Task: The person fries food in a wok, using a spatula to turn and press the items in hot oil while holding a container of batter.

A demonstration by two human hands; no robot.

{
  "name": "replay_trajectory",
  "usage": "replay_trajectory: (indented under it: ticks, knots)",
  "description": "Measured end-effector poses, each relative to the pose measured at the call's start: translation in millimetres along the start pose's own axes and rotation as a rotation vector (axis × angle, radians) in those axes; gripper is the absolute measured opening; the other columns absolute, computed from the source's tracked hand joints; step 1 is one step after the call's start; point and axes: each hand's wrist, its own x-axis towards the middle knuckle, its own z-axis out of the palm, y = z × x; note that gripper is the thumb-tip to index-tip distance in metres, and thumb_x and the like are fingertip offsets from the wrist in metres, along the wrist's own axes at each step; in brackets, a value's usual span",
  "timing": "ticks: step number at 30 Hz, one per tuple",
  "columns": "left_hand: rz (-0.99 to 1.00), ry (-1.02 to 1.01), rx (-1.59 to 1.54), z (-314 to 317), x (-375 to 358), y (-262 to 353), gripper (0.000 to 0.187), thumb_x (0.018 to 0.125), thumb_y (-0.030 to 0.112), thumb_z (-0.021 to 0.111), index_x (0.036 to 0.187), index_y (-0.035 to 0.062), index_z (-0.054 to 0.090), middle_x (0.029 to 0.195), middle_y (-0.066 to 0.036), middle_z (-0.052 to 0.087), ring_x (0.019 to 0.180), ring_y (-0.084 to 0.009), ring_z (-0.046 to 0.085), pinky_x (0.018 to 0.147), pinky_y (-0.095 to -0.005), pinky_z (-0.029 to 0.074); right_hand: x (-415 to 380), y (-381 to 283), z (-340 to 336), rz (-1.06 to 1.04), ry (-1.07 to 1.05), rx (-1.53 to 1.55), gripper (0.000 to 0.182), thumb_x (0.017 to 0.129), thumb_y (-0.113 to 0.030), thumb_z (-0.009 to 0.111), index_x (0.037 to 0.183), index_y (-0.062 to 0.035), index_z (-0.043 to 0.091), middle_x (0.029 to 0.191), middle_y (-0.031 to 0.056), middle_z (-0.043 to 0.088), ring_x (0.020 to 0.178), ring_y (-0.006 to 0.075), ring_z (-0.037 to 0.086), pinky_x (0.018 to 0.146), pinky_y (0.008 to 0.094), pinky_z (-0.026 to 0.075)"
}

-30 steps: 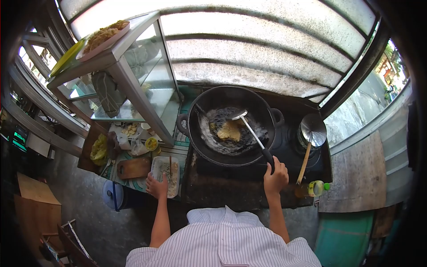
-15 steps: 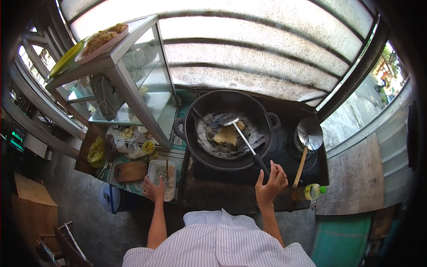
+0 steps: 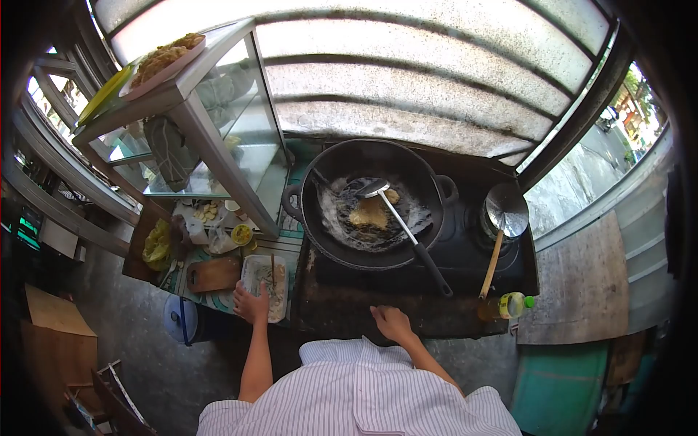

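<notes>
My left hand (image 3: 251, 304) lies at the left edge of a white plastic container (image 3: 278, 309) holding pale batter or flour and a stick-like handle. Its fingers are apart, touching the container's side. Over the counter's front edge, my right hand (image 3: 392, 323) is loosely curled, with nothing visible in it. A spatula (image 3: 407, 234) with a black handle leans unheld in the black wok (image 3: 331, 251), its grip hanging over the near rim. Beside its blade, golden fritters (image 3: 369, 214) sit in bubbling oil.
A wooden-handled strainer (image 3: 507, 211) rests on the right burner, near an oil bottle (image 3: 511, 306). On the left are a cutting board (image 3: 214, 276), a yellow cup (image 3: 242, 235) and plastic bags. A glass display case (image 3: 218, 131) carries a plate of fried food (image 3: 163, 64).
My right hand has moved left and down, away from the spatula handle, and its fingers have curled. The spatula handle has dropped lower over the rim. My left hand has barely moved.
</notes>
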Motion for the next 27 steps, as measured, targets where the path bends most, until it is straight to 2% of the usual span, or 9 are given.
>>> replay_trajectory:
  ticks: [2, 3, 5, 9, 18, 20, 24, 26, 27]
  knots:
    - [0.002, 0.004, -0.004, -1.0, 0.1, 0.4, 0.069, 0.079, 0.053, 0.062, 0.13, 0.0101, 0.042, 0.123, -0.013, 0.051, 0.116, -0.0315, 0.047, 0.095, -0.0486, 0.035, 10.5, 17.7, 17.5, 0.146, -0.019, 0.272, 0.038, 0.095, -0.036, 0.052, 0.084, -0.002, 0.065, 0.07, 0.0103, 0.062, 0.059, 0.0194, 0.058, 0.055, 0.0315, 0.048]
    - [0.002, -0.003, -0.004, -1.5, 0.3, 0.8, 0.069, 0.079, 0.053, 0.062, 0.13, 0.0102, 0.042, 0.123, -0.013, 0.051, 0.116, -0.0314, 0.047, 0.095, -0.0486, 0.035, 16.1, 19.8, 22.3, 0.148, -0.019, 0.273, 0.038, 0.095, -0.036, 0.052, 0.084, -0.002, 0.065, 0.07, 0.0103, 0.062, 0.059, 0.0194, 0.058, 0.055, 0.0315, 0.048]
    - [0.002, -0.011, -0.001, -2.3, 0.0, 0.5, 0.069, 0.079, 0.053, 0.062, 0.13, 0.0103, 0.042, 0.123, -0.013, 0.051, 0.116, -0.0313, 0.047, 0.095, -0.0486, 0.035, 28.8, 20.5, 30.0, 0.368, -0.062, 0.932, 0.039, 0.094, -0.038, 0.053, 0.087, -0.0012, 0.065, 0.068, 0.0067, 0.061, 0.06, 0.0136, 0.058, 0.054, 0.0272, 0.046]
    - [-0.001, -0.002, 0.007, -3.1, -0.4, 2.1, 0.07, 0.078, 0.053, 0.063, 0.13, 0.0104, 0.042, 0.122, -0.013, 0.051, 0.116, -0.031, 0.047, 0.095, -0.0483, 0.035, 40.0, 21.6, 35.1, 0.325, -0.131, 0.801, 0.039, 0.093, -0.038, 0.054, 0.091, -0.0001, 0.063, 0.07, 0.0049, 0.061, 0.06, 0.0111, 0.056, 0.052, 0.0242, 0.044]
    - [0.001, -0.004, 0.005, -4.8, -1.8, 1.4, 0.069, 0.078, 0.054, 0.062, 0.129, 0.0116, 0.043, 0.121, -0.012, 0.051, 0.116, -0.0307, 0.047, 0.094, -0.0483, 0.035, 43.6, 37.8, 71.5, 0.134, -0.068, 0.446, 0.032, 0.091, -0.035, 0.057, 0.101, -0.0051, 0.064, 0.073, 0.0068, 0.064, 0.064, 0.014, 0.061, 0.056, 0.0278, 0.047]
    - [-0.003, -0.005, -0.006, -3.8, 0.2, 3.4, 0.068, 0.078, 0.054, 0.062, 0.129, 0.0117, 0.043, 0.121, -0.012, 0.051, 0.116, -0.0306, 0.047, 0.094, -0.0483, 0.035, 51.2, 34.1, 65.3, 0.225, -0.078, 0.414, 0.039, 0.09, -0.042, 0.054, 0.098, -0.0057, 0.067, 0.09, 0.016, 0.067, 0.084, 0.0291, 0.065, 0.079, 0.0373, 0.05]
    - [0.006, 0.011, -0.004, -1.1, -1.1, -0.1, 0.068, 0.08, 0.057, 0.059, 0.128, 0.0113, 0.044, 0.121, -0.012, 0.051, 0.117, -0.0307, 0.046, 0.094, -0.0483, 0.035, 66.8, 25.6, 56.9, 0.184, -0.041, 0.152, 0.049, 0.091, -0.049, 0.052, 0.094, -0.0018, 0.067, 0.089, 0.0162, 0.067, 0.078, 0.0257, 0.066, 0.072, 0.0365, 0.051]
    - [0.007, 0.009, -0.012, -1.6, -1.5, 0.4, 0.068, 0.081, 0.058, 0.058, 0.128, 0.0113, 0.044, 0.121, -0.012, 0.051, 0.117, -0.0307, 0.046, 0.094, -0.0484, 0.034, 74.2, 22.6, 48.2, 0.449, -0.277, 0.679, 0.056, 0.09, -0.054, 0.052, 0.089, -0.0007, 0.068, 0.08, 0.0101, 0.066, 0.065, 0.0177, 0.062, 0.054, 0.0312, 0.047]
    - [0.006, 0.012, -0.017, -2.0, -1.3, 0.6, 0.068, 0.081, 0.059, 0.057, 0.128, 0.0112, 0.044, 0.121, -0.012, 0.051, 0.117, -0.0308, 0.046, 0.095, -0.0485, 0.034, 75.2, 19.3, 43.9, 0.451, -0.277, 0.68, 0.056, 0.09, -0.054, 0.052, 0.089, -0.0007, 0.068, 0.08, 0.0101, 0.066, 0.065, 0.0177, 0.062, 0.054, 0.0312, 0.047]
